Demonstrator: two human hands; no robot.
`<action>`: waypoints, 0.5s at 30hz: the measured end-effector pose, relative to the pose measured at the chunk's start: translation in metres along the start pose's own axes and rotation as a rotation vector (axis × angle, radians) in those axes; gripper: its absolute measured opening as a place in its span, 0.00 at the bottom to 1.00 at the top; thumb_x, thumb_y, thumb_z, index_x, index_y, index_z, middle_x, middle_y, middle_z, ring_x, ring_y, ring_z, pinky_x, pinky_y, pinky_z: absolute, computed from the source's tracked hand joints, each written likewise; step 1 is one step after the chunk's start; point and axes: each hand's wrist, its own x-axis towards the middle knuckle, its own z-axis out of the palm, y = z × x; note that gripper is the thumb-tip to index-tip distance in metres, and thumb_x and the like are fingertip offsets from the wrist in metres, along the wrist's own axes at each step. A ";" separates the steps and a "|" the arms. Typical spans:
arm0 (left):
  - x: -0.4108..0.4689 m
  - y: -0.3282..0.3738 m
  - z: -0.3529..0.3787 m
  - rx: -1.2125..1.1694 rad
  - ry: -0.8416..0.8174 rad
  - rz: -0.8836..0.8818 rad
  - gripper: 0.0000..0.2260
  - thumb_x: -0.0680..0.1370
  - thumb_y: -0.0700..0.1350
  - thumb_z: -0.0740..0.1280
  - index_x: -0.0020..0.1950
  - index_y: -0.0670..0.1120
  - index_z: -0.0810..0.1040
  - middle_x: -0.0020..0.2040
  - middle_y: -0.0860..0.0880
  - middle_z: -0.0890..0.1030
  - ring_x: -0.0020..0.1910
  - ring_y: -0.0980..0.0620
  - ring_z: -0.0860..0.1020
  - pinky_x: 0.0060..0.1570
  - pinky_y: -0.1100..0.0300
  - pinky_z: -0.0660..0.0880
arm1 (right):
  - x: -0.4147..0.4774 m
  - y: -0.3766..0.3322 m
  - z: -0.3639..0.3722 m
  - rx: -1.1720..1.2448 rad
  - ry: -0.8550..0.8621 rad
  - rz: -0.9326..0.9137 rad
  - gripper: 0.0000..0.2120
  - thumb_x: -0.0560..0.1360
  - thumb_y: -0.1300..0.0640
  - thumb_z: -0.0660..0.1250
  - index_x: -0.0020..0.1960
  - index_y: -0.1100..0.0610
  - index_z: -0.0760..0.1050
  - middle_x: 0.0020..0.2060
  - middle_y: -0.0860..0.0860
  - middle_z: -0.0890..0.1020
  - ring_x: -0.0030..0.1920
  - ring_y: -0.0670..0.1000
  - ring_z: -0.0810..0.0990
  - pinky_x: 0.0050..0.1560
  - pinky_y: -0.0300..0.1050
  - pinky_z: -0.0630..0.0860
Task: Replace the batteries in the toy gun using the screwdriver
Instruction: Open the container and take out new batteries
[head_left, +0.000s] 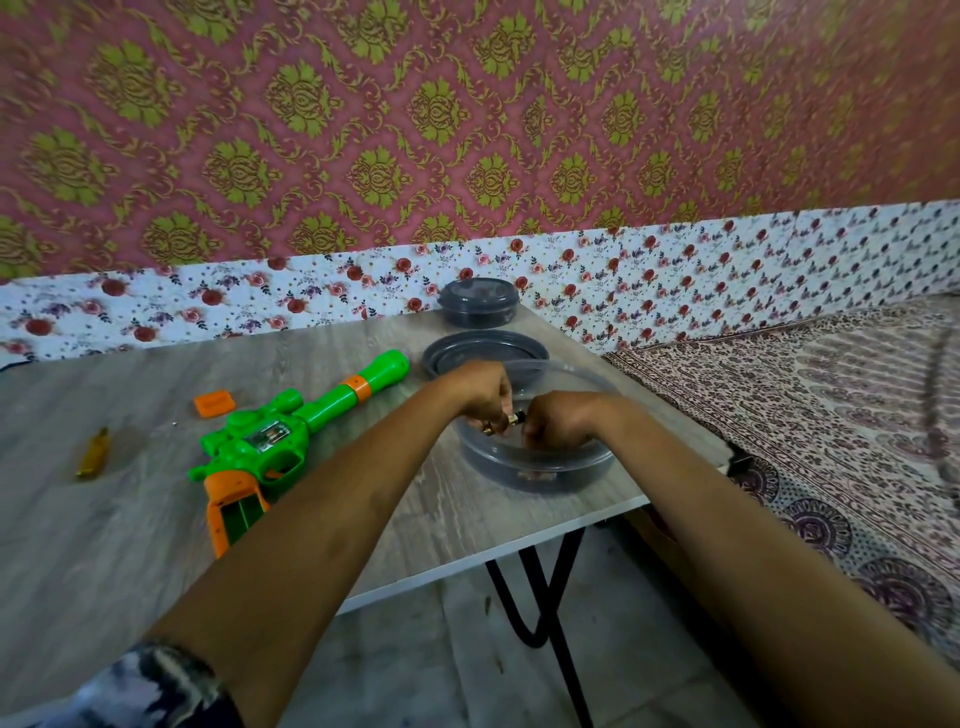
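The green and orange toy gun (283, 436) lies on the table, its grip compartment open toward me. Its orange battery cover (214, 402) lies behind it. Farther left lies the yellow screwdriver (93, 453). Both my hands are over the open round grey container (540, 462) at the table's right edge. My left hand (485, 392) and my right hand (558, 418) pinch the two ends of a small dark battery (514, 420) between them. Inside the container something small shows at the bottom, blurred.
The container's grey lid (485, 353) lies just behind it, and a second closed grey container (478, 301) stands at the table's far edge by the wall. A patterned bed (831, 415) runs along the right. The table's black legs (550, 597) stand below its front edge.
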 end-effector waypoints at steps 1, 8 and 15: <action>0.000 -0.001 0.001 0.002 0.011 0.001 0.09 0.70 0.37 0.74 0.49 0.40 0.82 0.41 0.45 0.82 0.39 0.50 0.80 0.45 0.57 0.79 | 0.000 0.000 0.000 0.001 0.010 -0.001 0.12 0.78 0.56 0.59 0.36 0.51 0.69 0.38 0.50 0.74 0.44 0.52 0.73 0.46 0.45 0.67; -0.003 -0.004 0.001 -0.021 0.104 0.028 0.06 0.70 0.39 0.73 0.46 0.41 0.84 0.43 0.44 0.84 0.34 0.54 0.78 0.49 0.57 0.78 | 0.001 0.001 0.001 0.026 0.067 -0.050 0.07 0.76 0.59 0.62 0.40 0.54 0.74 0.42 0.54 0.78 0.44 0.53 0.75 0.47 0.45 0.69; -0.013 -0.010 -0.015 -0.477 0.217 0.000 0.08 0.75 0.35 0.66 0.51 0.39 0.83 0.38 0.46 0.81 0.34 0.55 0.76 0.34 0.66 0.77 | -0.009 0.036 0.002 0.807 0.362 -0.022 0.09 0.75 0.60 0.67 0.52 0.62 0.79 0.39 0.53 0.81 0.38 0.46 0.79 0.40 0.36 0.76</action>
